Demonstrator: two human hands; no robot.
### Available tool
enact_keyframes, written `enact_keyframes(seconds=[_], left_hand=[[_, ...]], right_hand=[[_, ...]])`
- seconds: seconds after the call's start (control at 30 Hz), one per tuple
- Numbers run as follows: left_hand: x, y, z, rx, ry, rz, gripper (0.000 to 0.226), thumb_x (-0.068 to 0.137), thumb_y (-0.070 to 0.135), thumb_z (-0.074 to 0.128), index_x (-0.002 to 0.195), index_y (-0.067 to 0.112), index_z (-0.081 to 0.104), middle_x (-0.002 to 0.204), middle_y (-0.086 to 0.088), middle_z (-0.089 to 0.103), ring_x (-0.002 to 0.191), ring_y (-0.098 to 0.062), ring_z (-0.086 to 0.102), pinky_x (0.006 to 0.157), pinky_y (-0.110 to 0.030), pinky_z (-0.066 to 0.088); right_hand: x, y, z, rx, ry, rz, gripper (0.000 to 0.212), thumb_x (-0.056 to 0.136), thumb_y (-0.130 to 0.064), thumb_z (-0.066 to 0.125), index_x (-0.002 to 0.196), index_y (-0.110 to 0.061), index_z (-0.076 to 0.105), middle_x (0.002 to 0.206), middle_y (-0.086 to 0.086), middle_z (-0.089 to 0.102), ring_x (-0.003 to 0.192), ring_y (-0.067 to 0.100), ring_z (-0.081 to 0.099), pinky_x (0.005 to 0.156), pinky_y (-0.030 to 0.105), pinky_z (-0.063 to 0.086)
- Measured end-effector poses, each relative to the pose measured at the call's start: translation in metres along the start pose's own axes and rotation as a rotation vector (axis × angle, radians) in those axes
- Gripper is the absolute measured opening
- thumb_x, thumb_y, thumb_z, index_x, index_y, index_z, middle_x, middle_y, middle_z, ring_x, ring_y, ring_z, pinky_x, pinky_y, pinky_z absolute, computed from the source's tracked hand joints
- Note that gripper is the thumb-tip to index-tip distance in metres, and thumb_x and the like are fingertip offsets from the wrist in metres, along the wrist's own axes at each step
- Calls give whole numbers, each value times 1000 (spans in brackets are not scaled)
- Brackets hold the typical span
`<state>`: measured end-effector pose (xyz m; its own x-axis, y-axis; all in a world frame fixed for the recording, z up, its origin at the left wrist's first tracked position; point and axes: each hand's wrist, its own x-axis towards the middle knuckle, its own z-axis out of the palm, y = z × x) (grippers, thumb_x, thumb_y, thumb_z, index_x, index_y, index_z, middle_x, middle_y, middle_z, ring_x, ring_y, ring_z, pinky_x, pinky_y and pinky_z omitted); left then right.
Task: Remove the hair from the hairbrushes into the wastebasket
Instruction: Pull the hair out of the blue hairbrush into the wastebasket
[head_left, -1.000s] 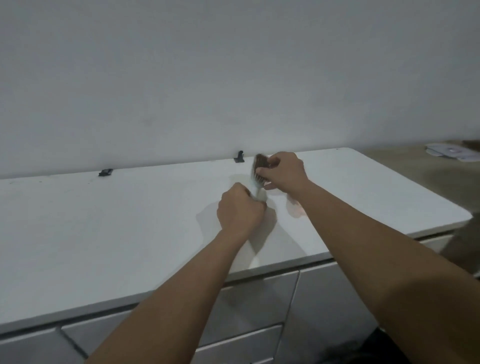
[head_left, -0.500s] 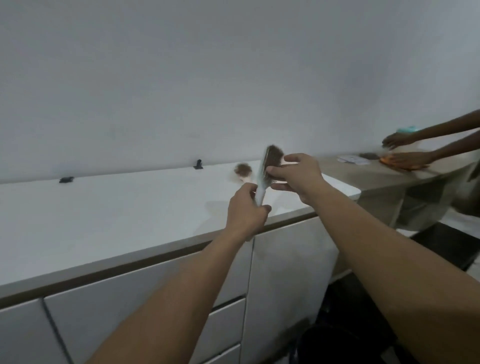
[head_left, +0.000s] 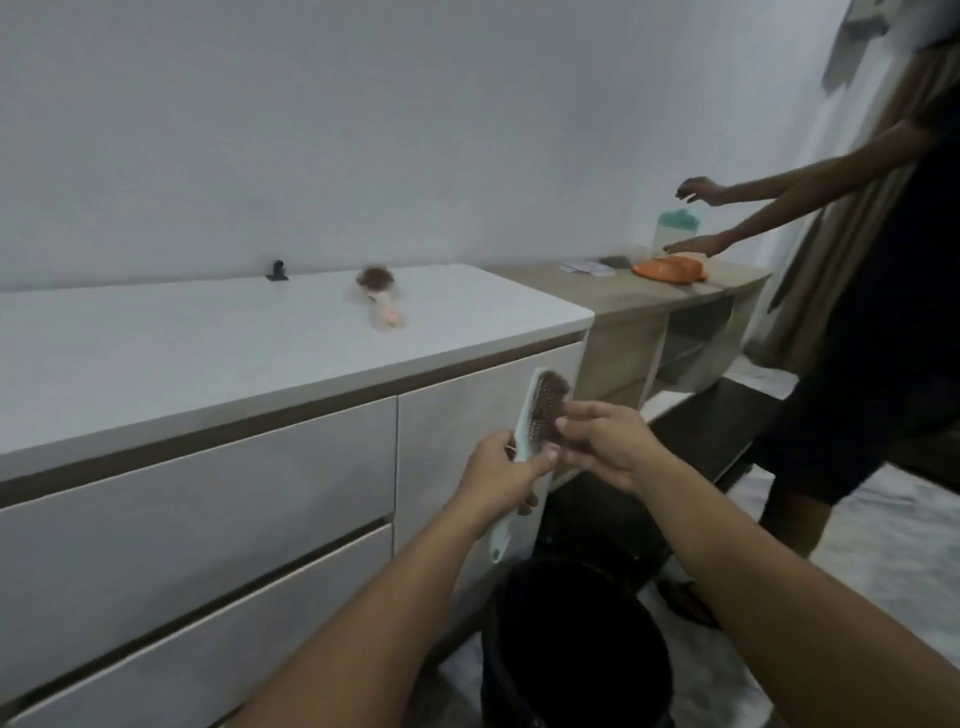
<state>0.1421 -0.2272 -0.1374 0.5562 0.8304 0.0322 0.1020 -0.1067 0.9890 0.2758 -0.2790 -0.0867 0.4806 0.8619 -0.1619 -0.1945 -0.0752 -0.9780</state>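
My left hand (head_left: 501, 475) grips the handle of a pale mint hairbrush (head_left: 531, 415), held upright in front of the cabinet. Brown hair (head_left: 549, 402) mats its bristles. The fingers of my right hand (head_left: 605, 444) pinch that hair at the lower side of the brush head. A black wastebasket (head_left: 574, 644) stands on the floor directly below both hands. A second hairbrush (head_left: 378, 297), pink-handled with a clump of brown hair on its head, lies on the white countertop (head_left: 208, 343).
White drawers (head_left: 208, 519) fill the cabinet front at left. A small black clip (head_left: 277, 270) sits by the wall. Another person stands at right, arms stretched over a wooden desk (head_left: 649, 296) holding an orange cloth (head_left: 670, 270) and a teal-lidded container (head_left: 675, 228).
I have turned right and lowered the mint brush from above the countertop to just above the wastebasket. The pink brush, the other person and the wastebasket have come into view.
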Motion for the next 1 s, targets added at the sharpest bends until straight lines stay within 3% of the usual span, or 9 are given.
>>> enact_keyframes(seconds=[0.1,0.33,0.47,0.67,0.83,1.0], left_hand=[[-8,-24,18,-12,-25,-102,27,87,35,67,90,9,61,76,-10,63,50,-22,59,47,-27,49],[-10,-90,47,89,-37,-273,39,94,43,54,85,6,62,63,-10,61,40,-20,55,42,-24,43],[-17,-121,66,151,-67,-363,40,96,41,51,83,5,61,55,-10,57,32,-17,47,36,-19,35],[-27,-158,102,291,-173,-434,41,95,44,52,84,6,62,55,-6,59,32,-14,48,35,-21,36],[-29,-164,127,297,-191,-453,44,92,46,55,85,4,65,53,-6,59,34,-16,50,37,-24,38],[-31,-166,140,340,-222,-468,46,89,49,58,86,4,69,55,-7,61,37,-17,51,38,-24,40]], right_hand=[[1,40,-22,3,46,79,36,88,8,61,123,0,56,112,20,66,96,29,66,69,36,60],[-6,120,-60,37,58,238,17,93,-1,60,106,-10,62,90,7,70,87,21,65,74,33,52],[-7,166,-85,83,119,313,29,93,-5,61,121,-5,61,102,13,70,88,24,68,68,34,55],[-14,212,-130,175,203,357,32,92,-5,63,124,-2,56,112,21,70,95,33,71,72,38,59],[-18,218,-152,16,249,310,19,92,-11,64,112,-9,64,89,10,71,75,18,68,69,32,58],[-22,235,-172,-111,360,273,13,89,-9,68,102,-9,71,84,7,70,73,16,65,61,25,54]])
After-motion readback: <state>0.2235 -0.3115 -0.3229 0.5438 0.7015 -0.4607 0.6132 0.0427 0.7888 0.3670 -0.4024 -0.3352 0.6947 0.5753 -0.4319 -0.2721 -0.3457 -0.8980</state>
